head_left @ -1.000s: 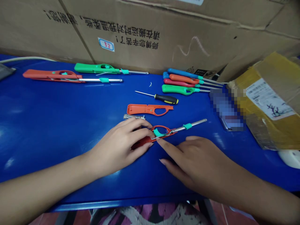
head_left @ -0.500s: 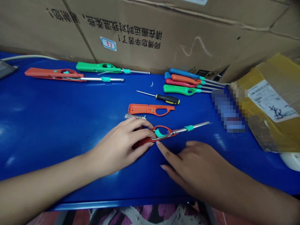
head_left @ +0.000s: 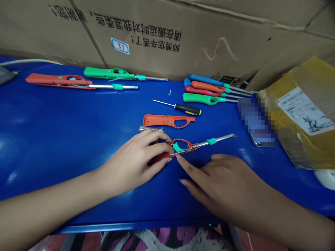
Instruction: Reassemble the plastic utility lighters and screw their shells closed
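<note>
My left hand (head_left: 142, 153) is closed on the handle end of an opened orange utility lighter (head_left: 192, 149), pressing it to the table. A teal trigger (head_left: 177, 148), a thin wire and a metal barrel (head_left: 222, 138) with a teal collar show in the open shell; my fingers cover the rest. With its index finger stretched out, my right hand (head_left: 217, 184) touches the wire or lower rim beside my left fingertips; its thumb stands apart and it grips nothing. Behind lie the loose orange half-shell (head_left: 157, 120) and a clear and metal part (head_left: 150, 129), partly hidden by my left hand.
A black-and-yellow screwdriver (head_left: 188, 109) lies beyond the half-shell. An orange lighter (head_left: 52, 79) and a green lighter (head_left: 99, 72) lie back left, several more lighters (head_left: 206, 89) back right. A blurred phone (head_left: 258, 122), taped parcel (head_left: 303, 146) and large cardboard box (head_left: 157, 21) border the blue table.
My right index fingertip has shifted slightly right and away from me along the lighter's lower edge. My left hand keeps its hold, and the view has tilted a little.
</note>
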Motion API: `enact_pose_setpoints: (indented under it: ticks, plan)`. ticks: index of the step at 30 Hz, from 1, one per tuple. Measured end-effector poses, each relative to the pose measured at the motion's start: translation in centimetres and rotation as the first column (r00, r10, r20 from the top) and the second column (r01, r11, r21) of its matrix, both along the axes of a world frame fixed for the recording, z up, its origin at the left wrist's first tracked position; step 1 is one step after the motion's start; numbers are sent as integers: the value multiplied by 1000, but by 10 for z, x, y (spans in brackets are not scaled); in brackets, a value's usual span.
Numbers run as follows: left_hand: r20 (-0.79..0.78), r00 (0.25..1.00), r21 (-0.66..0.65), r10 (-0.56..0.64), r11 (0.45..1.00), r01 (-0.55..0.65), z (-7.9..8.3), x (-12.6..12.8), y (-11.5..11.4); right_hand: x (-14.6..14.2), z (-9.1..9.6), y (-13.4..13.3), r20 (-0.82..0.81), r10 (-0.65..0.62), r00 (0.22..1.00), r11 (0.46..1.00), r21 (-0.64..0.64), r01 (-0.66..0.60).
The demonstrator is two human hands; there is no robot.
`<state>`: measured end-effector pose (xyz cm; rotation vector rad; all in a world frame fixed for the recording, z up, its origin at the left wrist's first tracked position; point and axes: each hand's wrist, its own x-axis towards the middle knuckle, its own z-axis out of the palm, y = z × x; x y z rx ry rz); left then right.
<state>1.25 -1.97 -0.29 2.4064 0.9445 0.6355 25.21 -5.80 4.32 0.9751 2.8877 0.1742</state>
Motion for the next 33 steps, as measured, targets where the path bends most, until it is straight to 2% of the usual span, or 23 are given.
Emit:
enact_pose_setpoints:
  ticks: [4,9,23,33]
  plan:
    - [0,1000,0,0,1000,0,0,1,1,0,-1,3,-6,-14,1000,1000,-2,14]
    - [-7,1000,4,-2,1000,2,0,2,1,1,5,2,-163,-1,987,1000,-3,1]
    - [-3,1000,6,-5,1000,5,0,1,0,-2,-1,4,-77,-79,994,996,-43,76]
    - [-8,1000,20,6,1000,-6,-1,1,-1,-10,-9,6,-205,-224,953,970,-138,199]
